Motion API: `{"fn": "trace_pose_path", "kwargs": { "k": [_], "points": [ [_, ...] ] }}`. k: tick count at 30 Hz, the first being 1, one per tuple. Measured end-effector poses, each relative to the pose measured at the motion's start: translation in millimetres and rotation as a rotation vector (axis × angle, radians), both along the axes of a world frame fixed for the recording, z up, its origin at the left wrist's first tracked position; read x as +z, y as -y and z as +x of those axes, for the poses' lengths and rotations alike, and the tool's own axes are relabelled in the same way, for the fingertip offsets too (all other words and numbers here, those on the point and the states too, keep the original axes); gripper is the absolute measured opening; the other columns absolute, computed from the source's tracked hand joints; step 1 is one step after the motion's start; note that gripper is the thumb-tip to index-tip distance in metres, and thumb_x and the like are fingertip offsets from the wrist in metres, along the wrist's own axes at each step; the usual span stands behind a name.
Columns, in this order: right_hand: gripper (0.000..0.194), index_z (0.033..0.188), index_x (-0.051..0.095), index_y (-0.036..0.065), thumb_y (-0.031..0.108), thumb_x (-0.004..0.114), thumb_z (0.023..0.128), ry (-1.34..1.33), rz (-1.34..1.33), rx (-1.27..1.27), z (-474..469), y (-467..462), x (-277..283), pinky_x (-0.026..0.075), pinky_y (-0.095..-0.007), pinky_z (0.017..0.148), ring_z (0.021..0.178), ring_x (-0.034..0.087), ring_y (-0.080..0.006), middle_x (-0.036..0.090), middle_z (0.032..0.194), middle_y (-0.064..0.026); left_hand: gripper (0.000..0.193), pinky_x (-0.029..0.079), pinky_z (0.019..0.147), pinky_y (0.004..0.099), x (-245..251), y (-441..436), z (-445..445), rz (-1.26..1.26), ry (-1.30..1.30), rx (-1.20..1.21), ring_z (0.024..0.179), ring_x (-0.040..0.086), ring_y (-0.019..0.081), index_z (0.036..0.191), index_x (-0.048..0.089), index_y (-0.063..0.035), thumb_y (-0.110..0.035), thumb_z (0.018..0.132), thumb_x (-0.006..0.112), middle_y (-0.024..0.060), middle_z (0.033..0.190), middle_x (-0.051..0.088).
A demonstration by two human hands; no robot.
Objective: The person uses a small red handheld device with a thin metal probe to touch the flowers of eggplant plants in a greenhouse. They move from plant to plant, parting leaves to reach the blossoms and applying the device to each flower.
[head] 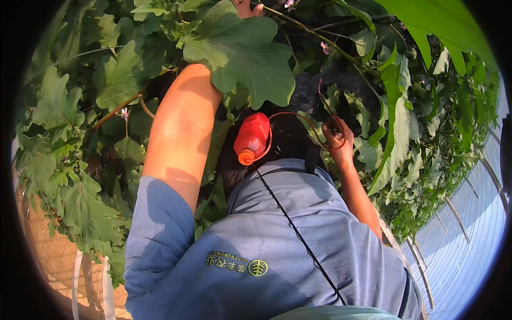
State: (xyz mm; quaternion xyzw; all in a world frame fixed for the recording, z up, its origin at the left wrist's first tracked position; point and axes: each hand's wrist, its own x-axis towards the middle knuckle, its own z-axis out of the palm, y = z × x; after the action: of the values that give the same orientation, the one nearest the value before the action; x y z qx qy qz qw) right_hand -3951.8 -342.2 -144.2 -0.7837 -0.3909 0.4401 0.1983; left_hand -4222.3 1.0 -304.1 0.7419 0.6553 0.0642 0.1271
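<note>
Mostly hidden by a large lobed eggplant leaf (248, 56), my left hand (248, 9) shows only some fingers at the top edge; whether it holds anything cannot be told. My right hand (339, 144) is closed around a slim dark tool (338, 126) beside a dark gap in the foliage. A thin red tube (296, 113) loops from that hand to a red translucent bottle (252, 134) with an orange cap (246, 156). The bottle lies tilted at my waist, and a black cord (298, 232) runs across my shirt from near it.
Dense eggplant foliage surrounds both arms. A thick stem (340, 50) with small purple flowers (325, 48) slants across the upper right. Another stem (118, 110) lies left of my left arm. Greenhouse film with curved poles (458, 220) stands at the right; bare soil (52, 244) shows lower left.
</note>
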Motion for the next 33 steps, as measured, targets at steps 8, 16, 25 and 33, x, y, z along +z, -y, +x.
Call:
{"fn": "trace_pose_path", "kwargs": {
  "k": [8,16,25,33],
  "points": [
    [0.031,0.101,0.068,0.004,0.032,0.082,0.098,-0.037,0.061,0.011,-24.8,-27.6,-10.7,0.045,-0.0309,0.072,0.077,0.055,-0.0106,0.062,0.081,0.0009,0.067,0.045,0.119,0.0546,-7.8,12.5,-13.4,0.089,0.019,-0.021,0.149,0.049,0.0387,0.156,0.063,-0.0193,-0.043,0.095,0.076,0.0125,0.166,0.052],
    [0.022,0.112,0.072,0.003,0.019,0.080,0.101,-0.175,0.105,-0.216,-8.7,-51.1,-67.7,0.046,-0.0263,0.072,0.082,0.057,-0.0074,0.066,0.093,0.0024,0.071,0.047,0.117,0.0543,-4.0,41.4,-32.9,0.331,0.098,-0.053,0.147,0.050,0.0366,0.157,0.063,-0.0212,-0.041,0.091,0.081,0.0111,0.166,0.053],
    [0.024,0.115,0.074,0.003,0.022,0.080,0.102,-0.229,0.250,-0.210,-10.8,-61.8,-82.2,0.049,-0.0267,0.084,0.092,0.061,-0.0084,0.069,0.100,0.0023,0.056,0.047,0.114,0.0514,17.9,87.6,-75.1,0.405,0.294,-0.154,0.135,0.060,0.0339,0.146,0.071,-0.0132,-0.029,0.093,0.079,0.0124,0.153,0.063],
    [0.027,0.109,0.073,0.001,0.026,0.079,0.102,-0.258,0.183,-0.275,-7.5,-61.1,-73.9,0.053,-0.0300,0.075,0.080,0.067,-0.0119,0.075,0.090,-0.0026,0.048,0.056,0.103,0.0415,91.4,156.8,-88.9,-0.169,0.407,-0.111,0.120,0.071,0.0320,0.149,0.066,-0.0075,-0.017,0.103,0.073,0.0141,0.136,0.074]
  ]
}}
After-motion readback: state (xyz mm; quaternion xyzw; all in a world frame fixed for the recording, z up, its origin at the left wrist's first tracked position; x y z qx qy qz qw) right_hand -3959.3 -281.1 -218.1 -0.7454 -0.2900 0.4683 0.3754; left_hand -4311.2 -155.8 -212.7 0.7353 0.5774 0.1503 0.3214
